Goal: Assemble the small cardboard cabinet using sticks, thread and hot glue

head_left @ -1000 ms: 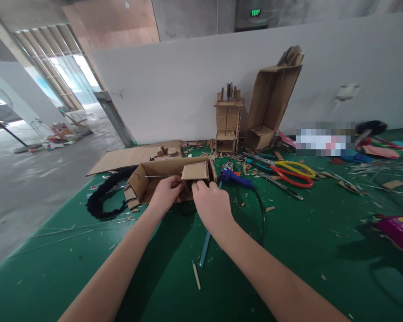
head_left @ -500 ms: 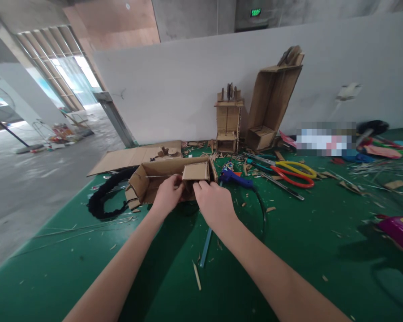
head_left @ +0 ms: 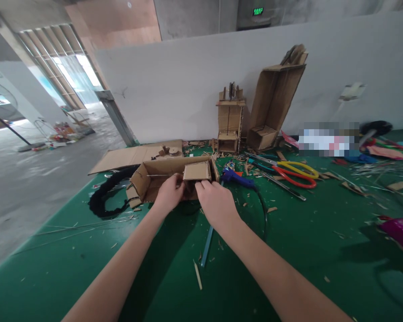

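A long open cardboard box [head_left: 147, 192] lies on its back on the green table, with a small cardboard box [head_left: 196, 171] inside its right end. My left hand [head_left: 169, 193] is closed at the small box's lower left corner, its fingertips partly hidden inside the long box. Curled fingers of my right hand [head_left: 216, 200] grip the small box's near edge from the right. Just right of the long box lies a blue glue gun [head_left: 237, 178]. A blue glue stick [head_left: 207, 247] points toward me below my right hand.
Two cardboard models, one small [head_left: 231, 117] and one tall [head_left: 278, 94], stand against the white wall. Red-and-yellow scissors [head_left: 297, 173] lie to the right, and a black fuzzy coil [head_left: 100, 197] to the left. A purple tool [head_left: 401, 232] sits at the right edge; cardboard scraps are scattered about.
The whole view has shifted slightly. Both hands keep nearly the same hold on the small cardboard box.
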Tool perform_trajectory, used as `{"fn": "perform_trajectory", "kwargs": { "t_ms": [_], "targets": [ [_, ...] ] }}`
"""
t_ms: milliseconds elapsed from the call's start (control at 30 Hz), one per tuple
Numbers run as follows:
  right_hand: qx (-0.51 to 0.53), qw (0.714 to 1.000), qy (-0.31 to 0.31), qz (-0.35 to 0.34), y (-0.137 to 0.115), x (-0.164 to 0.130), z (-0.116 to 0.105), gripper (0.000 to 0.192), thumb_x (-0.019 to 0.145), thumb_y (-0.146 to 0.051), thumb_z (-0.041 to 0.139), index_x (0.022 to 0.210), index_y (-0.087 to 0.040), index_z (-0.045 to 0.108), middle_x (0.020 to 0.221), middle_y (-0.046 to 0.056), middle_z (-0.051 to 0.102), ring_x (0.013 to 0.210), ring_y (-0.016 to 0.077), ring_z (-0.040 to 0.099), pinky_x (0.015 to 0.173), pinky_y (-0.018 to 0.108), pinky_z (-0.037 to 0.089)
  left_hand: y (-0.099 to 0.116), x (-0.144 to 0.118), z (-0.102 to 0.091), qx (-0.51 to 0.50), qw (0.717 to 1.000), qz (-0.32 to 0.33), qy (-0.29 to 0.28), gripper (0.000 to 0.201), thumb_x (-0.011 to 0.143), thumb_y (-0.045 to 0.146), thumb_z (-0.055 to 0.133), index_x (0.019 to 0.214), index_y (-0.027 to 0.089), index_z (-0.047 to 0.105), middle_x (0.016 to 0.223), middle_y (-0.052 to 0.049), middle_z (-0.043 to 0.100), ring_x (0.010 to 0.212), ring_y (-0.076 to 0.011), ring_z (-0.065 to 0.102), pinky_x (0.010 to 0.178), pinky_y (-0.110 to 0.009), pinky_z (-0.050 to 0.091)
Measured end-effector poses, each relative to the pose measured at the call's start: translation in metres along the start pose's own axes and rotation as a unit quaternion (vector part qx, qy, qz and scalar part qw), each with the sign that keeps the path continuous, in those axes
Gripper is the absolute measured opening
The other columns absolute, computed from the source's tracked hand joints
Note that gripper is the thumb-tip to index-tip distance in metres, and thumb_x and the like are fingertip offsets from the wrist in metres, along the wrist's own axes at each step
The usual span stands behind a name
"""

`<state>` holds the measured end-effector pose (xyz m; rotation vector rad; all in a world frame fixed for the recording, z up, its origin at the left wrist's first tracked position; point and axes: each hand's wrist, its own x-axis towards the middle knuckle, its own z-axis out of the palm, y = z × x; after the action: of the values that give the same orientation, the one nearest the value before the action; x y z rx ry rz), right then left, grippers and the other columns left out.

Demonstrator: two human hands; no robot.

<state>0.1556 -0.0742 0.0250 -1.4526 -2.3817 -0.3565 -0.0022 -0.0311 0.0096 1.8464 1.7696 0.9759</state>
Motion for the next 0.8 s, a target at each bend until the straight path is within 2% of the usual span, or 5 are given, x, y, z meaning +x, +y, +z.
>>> {"fn": "perform_trajectory", "kwargs": {
  "t_ms": [100,167,467,667,800],
  "targets": [
    [0.000,1.000,0.001,0.004,0.000,0.000,-0.001,0.020,0.086,-0.006,0.041,0.094,-0.016,0.056,0.091,0.009,0.063,0.077,0.0194,0.059,0.058,0.028,0.045,-0.001,-0.001,-0.001,-0.073,0.997,-0.011,-0.027,0.028,0.075,0.023,0.049,0.099,0.015,0.061,0.082,-0.005,0.069,0.055,-0.0140,0.060,0.053,-0.024,0.049],
    [0.003,1.000,0.003,0.007,-0.001,0.000,-0.001,0.019,0.086,-0.007,0.041,0.094,-0.016,0.056,0.090,0.009,0.064,0.076,0.0193,0.060,0.058,0.028,0.045,-0.001,-0.003,-0.002,-0.115,0.992,-0.018,-0.040,0.030,0.074,0.025,0.050,0.100,0.015,0.061,0.075,-0.003,0.067,0.045,-0.0108,0.055,0.046,-0.022,0.047],
    [0.042,0.998,-0.023,0.031,-0.003,0.005,-0.002,0.022,0.088,-0.009,0.039,0.097,-0.018,0.057,0.093,0.007,0.066,0.073,0.0191,0.063,0.057,0.028,0.046,-0.004,-0.004,-0.003,-0.189,0.980,-0.030,-0.048,0.027,0.069,0.027,0.054,0.092,0.013,0.062,0.064,0.001,0.061,0.041,-0.0080,0.052,0.041,-0.019,0.043],
    [0.053,0.996,-0.050,0.057,-0.001,0.010,-0.004,0.021,0.089,-0.012,0.039,0.094,-0.020,0.058,0.087,0.006,0.067,0.071,0.0209,0.066,0.059,0.030,0.048,-0.003,-0.003,-0.002,-0.189,0.980,-0.038,-0.049,0.026,0.069,0.028,0.056,0.090,0.014,0.061,0.066,0.001,0.062,0.038,-0.0068,0.049,0.038,-0.018,0.041],
    [0.053,0.996,-0.057,0.039,0.003,0.008,-0.004,0.024,0.087,-0.009,0.040,0.100,-0.018,0.057,0.092,0.008,0.067,0.072,0.0234,0.067,0.059,0.033,0.049,-0.001,-0.002,-0.002,-0.170,0.983,-0.032,-0.052,0.024,0.070,0.025,0.053,0.091,0.015,0.059,0.066,0.002,0.061,0.040,-0.0083,0.052,0.039,-0.019,0.043]
  ]
}}
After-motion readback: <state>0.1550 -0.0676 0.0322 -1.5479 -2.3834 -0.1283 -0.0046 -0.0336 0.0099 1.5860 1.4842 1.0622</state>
